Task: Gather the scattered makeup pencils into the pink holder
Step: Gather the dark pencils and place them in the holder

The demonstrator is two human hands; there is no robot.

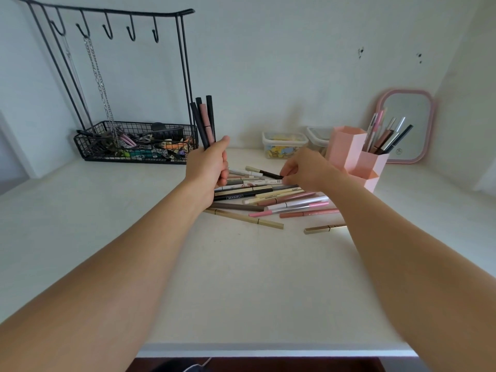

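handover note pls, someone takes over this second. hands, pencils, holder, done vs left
Left hand: grips a bunch of pencils, upright, above the table.
Right hand: pinching the end of a pencil at the far side of the pile.
Holder: right of the pile, in front of the mirror; some pencils already stand in its rear compartment.
Done: a few in the holder, a few in hand.
Left: most of the pile, plus a stray gold pencil nearer the table edge.

A single head-worn wide-angle camera looks forward and steeply down over the white table (pixel 241 277), close above it. Both forearms enter from five and seven o'clock; the wall fills twelve o'clock, bowed by the lens.
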